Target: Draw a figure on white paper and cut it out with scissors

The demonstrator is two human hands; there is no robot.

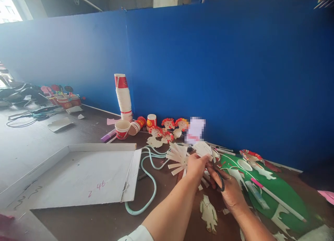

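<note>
My left hand (197, 165) pinches a white piece of paper (202, 147) between thumb and fingers. Scissors with black handles (221, 182) are in my right hand (231, 192), their blades up beside the paper; whether they touch it I cannot tell. Just left of my left hand lies a white piece cut into fanned strips (177, 158). Below both hands, a figure-shaped paper cut-out (208, 214) rests on the brown table. Paper figures with red frilled heads (156, 131) sit behind, near the blue partition.
A white cardboard tray (86, 171) stands left, beside a pale blue cord (153, 185). A stack of paper cups (124, 98) rises by the blue partition (221, 67). On the right, a green sheet (284, 189) bears a pink-capped marker (279, 201) and paper scraps.
</note>
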